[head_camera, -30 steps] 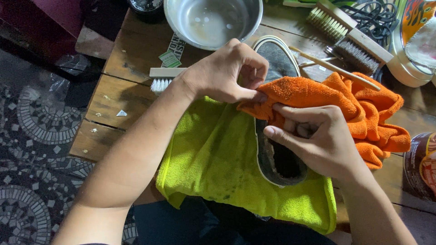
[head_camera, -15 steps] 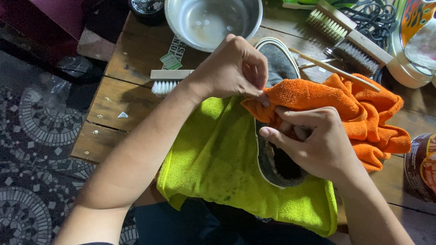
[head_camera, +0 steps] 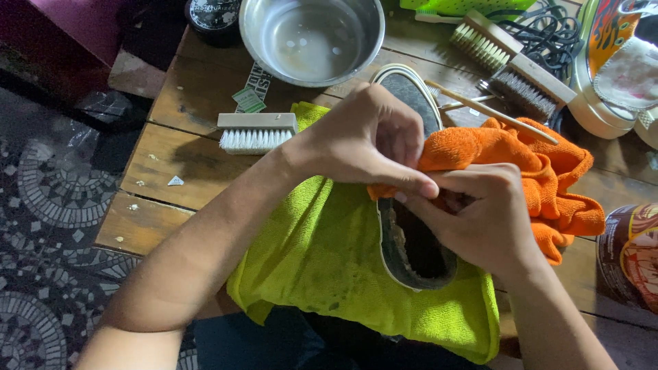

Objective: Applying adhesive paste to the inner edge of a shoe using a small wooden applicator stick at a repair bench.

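Step in hand: it looks like the orange cloth [head_camera: 541, 171] is being gathered over the fingers, ready for wiping the shoe sole [head_camera: 411, 233].
Left hand [head_camera: 363, 140]: closed, fingertips pinching the cloth's near edge above the shoe.
Right hand [head_camera: 490, 219]: curled shut on the cloth from below, fingers tucked into its folds.
Shoe: sole up on the green towel [head_camera: 329, 260], at the table's [head_camera: 178, 157] near edge, toe toward the steel bowl [head_camera: 312, 38].
Nearby: white brush [head_camera: 255, 131] left of the hands; two wooden brushes [head_camera: 510, 65] at the far right.
Next move: probably calls for pressing the wrapped cloth onto the dirty heel.
Since earlier: the hands have closed together, bunching the cloth more tightly.
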